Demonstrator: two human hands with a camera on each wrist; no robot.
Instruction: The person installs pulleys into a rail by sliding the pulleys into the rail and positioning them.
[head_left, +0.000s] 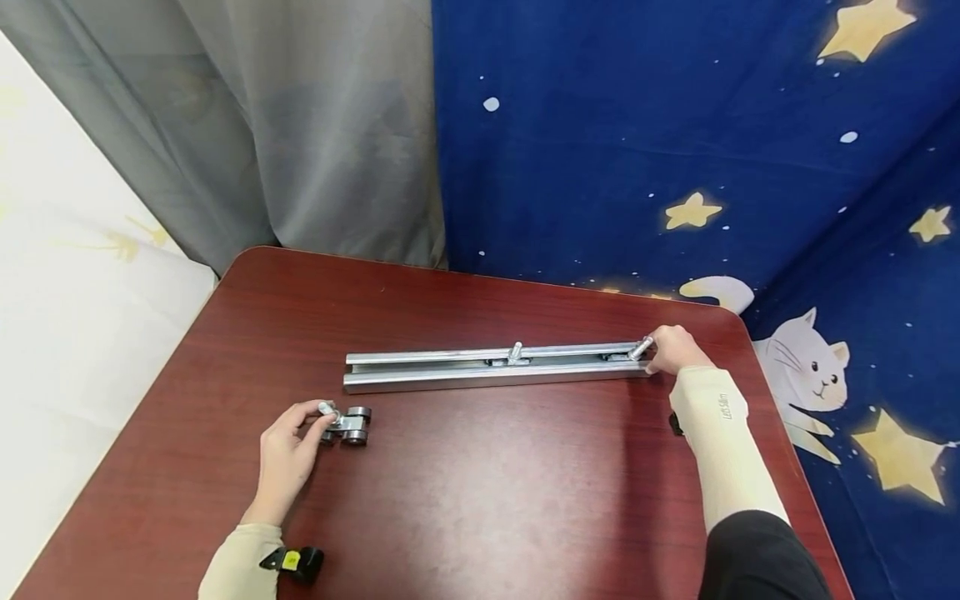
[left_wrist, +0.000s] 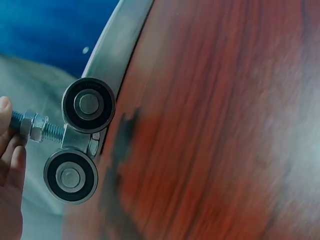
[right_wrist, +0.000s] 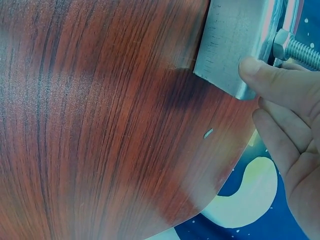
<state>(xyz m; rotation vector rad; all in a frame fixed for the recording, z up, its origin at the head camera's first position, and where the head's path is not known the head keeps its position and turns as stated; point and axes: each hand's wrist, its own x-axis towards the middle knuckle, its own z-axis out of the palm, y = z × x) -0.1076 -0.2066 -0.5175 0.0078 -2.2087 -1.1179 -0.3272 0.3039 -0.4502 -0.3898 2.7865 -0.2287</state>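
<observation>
My left hand pinches the threaded bolt of a roller trolley at the table's left side. Close up in the left wrist view, the trolley's bolt carries nuts and its black-faced wheels are in full sight. A silver C-shaped metal rail lies crosswise, its slot facing up. Two more trolleys sit in that slot, one with its bolt near the middle, another with its bolt by the right end. There my right hand grips the rail's end, thumb on its side wall.
The dark red wooden table has rounded far corners. Behind it hang a grey curtain and a blue star-patterned cloth. A small pale sliver lies on the tabletop near the rail's right end.
</observation>
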